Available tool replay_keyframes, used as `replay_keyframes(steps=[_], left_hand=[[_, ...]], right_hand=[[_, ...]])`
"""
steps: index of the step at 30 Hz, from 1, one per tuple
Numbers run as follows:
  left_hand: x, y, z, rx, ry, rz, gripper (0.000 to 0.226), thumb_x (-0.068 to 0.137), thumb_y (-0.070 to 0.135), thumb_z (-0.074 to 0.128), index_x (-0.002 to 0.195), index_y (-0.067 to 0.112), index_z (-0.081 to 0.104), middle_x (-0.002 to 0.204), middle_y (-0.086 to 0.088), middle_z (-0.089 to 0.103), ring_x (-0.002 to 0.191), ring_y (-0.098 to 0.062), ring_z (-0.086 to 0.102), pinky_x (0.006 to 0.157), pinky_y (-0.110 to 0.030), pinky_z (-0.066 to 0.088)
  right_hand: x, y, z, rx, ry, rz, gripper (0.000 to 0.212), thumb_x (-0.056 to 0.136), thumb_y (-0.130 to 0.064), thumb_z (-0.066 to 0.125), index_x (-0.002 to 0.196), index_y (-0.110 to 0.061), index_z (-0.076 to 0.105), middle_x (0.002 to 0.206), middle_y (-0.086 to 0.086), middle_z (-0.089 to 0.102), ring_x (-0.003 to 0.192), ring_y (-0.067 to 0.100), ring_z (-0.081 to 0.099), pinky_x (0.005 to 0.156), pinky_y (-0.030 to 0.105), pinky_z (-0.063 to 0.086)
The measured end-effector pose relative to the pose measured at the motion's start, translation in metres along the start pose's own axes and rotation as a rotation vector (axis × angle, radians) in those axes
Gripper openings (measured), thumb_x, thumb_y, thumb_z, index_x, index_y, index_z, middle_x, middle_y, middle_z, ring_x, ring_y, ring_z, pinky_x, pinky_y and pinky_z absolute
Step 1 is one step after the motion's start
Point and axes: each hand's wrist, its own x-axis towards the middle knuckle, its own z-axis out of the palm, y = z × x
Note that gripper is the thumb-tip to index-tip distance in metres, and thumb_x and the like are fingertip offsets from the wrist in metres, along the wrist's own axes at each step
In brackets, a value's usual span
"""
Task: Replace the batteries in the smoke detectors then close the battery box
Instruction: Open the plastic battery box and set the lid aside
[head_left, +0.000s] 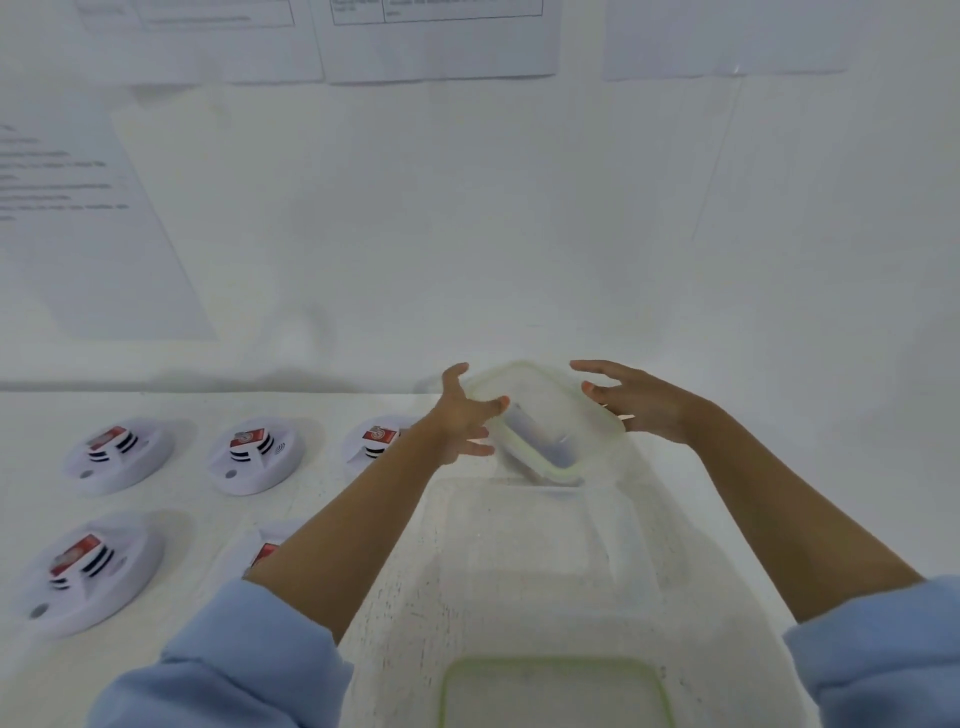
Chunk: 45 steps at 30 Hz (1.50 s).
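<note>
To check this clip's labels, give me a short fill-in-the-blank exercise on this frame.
The left hand and right hand flank the box, whose rim is ___.
The detectors lie to the box's ___.
Each detector's battery is mostly ___.
Missing: green; left; red.

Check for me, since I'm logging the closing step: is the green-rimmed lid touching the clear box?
Apart. The head view shows the lid at the bottom edge and the box well beyond it.
</note>
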Motion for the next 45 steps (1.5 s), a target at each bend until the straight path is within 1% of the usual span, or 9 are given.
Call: replay_keyframes(steps=[2,6,14,18,24,29,34,38,45], left_hand=[[-0.003,0.000,-0.002,0.004,-0.118,-0.025,0.075,0.086,0.003,0.061,0.140,0.035,0.019,0.131,-0.012,0.038,0.118,-0.037,0.045,0.083,-0.046,0.048],[-0.004,-0.005,-0.003,-0.059,-0.223,-0.080,0.062,0.088,-0.004,0.054,0.134,0.032,0.032,0.118,-0.014,0.049,0.094,-0.026,0.054,0.077,-0.039,0.052],[0.004,-0.012,-0.004,-0.072,-0.253,-0.074,0.046,0.090,-0.003,0.051,0.121,0.030,0.045,0.089,-0.007,0.054,0.081,-0.020,0.048,0.082,-0.032,0.051],[0.005,-0.011,-0.005,-0.061,-0.267,-0.075,0.044,0.090,-0.002,0.053,0.120,0.029,0.045,0.096,-0.007,0.054,0.090,-0.023,0.050,0.083,-0.032,0.051],[0.002,-0.010,0.002,-0.016,-0.132,0.043,0.037,0.090,-0.005,0.050,0.115,0.021,0.044,0.084,-0.006,0.052,0.070,-0.012,0.048,0.066,-0.020,0.048],[0.003,0.001,-0.001,0.204,-0.121,-0.037,0.066,0.088,0.006,0.060,0.138,0.032,0.026,0.127,-0.010,0.041,0.107,-0.030,0.049,0.097,-0.044,0.042],[0.011,0.006,-0.003,0.129,0.045,0.159,0.072,0.092,0.013,0.056,0.145,0.035,0.013,0.152,-0.005,0.023,0.136,-0.029,0.030,0.110,-0.044,0.026],[0.011,0.005,-0.011,0.152,-0.034,0.167,0.067,0.089,0.002,0.055,0.140,0.035,0.028,0.141,-0.013,0.040,0.119,-0.030,0.047,0.095,-0.040,0.044],[-0.013,0.013,-0.031,0.304,-0.215,-0.051,0.082,0.079,-0.011,0.061,0.142,0.030,0.028,0.123,-0.016,0.047,0.079,-0.019,0.052,0.067,-0.024,0.054]], right_hand=[[0.005,-0.004,0.003,-0.001,-0.041,-0.018,0.030,0.094,-0.026,0.050,0.122,-0.035,0.053,0.109,-0.005,0.063,0.094,0.015,0.060,0.076,0.026,0.051],[0.015,-0.006,0.000,0.011,-0.167,-0.008,0.030,0.093,-0.009,0.050,0.116,-0.027,0.058,0.102,-0.004,0.066,0.089,0.011,0.065,0.066,0.021,0.053],[0.032,-0.004,-0.007,0.110,-0.300,0.039,0.028,0.090,0.003,0.049,0.100,-0.022,0.057,0.087,-0.001,0.061,0.069,0.008,0.064,0.057,0.021,0.052],[0.034,-0.008,-0.010,-0.002,-0.266,-0.002,0.027,0.087,0.003,0.055,0.096,-0.023,0.058,0.066,-0.007,0.059,0.058,0.006,0.060,0.056,0.021,0.044],[0.033,-0.002,-0.009,0.001,-0.240,0.020,0.024,0.086,-0.005,0.060,0.094,-0.027,0.061,0.070,0.000,0.044,0.062,0.014,0.048,0.053,0.021,0.040],[0.020,-0.009,-0.005,-0.106,-0.119,-0.001,0.028,0.084,-0.010,0.065,0.107,-0.025,0.060,0.080,0.001,0.053,0.073,0.016,0.057,0.067,0.026,0.049],[-0.014,-0.009,-0.018,-0.167,-0.088,0.034,0.054,0.080,-0.022,0.068,0.124,-0.044,0.046,0.102,0.005,0.061,0.088,0.024,0.063,0.079,0.032,0.054],[-0.032,-0.001,-0.014,-0.166,-0.200,0.158,0.060,0.081,-0.013,0.068,0.124,-0.048,0.044,0.098,0.008,0.065,0.077,0.029,0.069,0.078,0.037,0.058],[-0.015,0.006,-0.010,0.062,0.086,0.048,0.053,0.089,0.000,0.050,0.129,-0.035,0.048,0.081,0.004,0.057,0.069,0.022,0.052,0.066,0.033,0.052]])
